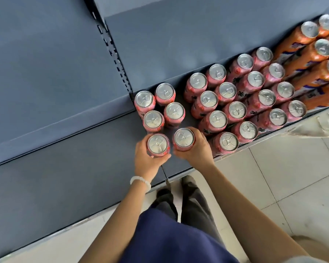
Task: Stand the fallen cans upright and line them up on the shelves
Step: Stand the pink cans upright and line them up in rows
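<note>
Pink cans stand upright on a dark grey shelf (103,152), seen from above. My left hand (147,160) grips one pink can (157,144) at the shelf's front. Beside it, my right hand (197,149) grips a second pink can (184,138). Both cans are upright with their silver lids up. Just behind them stand several pink cans in two short rows (163,105). To the right a larger block of upright pink cans (235,103) runs in diagonal rows. No fallen can shows.
Orange cans (319,54) stand in rows at the far right of the shelf. A slotted upright post (114,54) divides the shelf bays; the left bay holds nothing. Light floor tiles (273,177) lie below the shelf edge, beside my legs.
</note>
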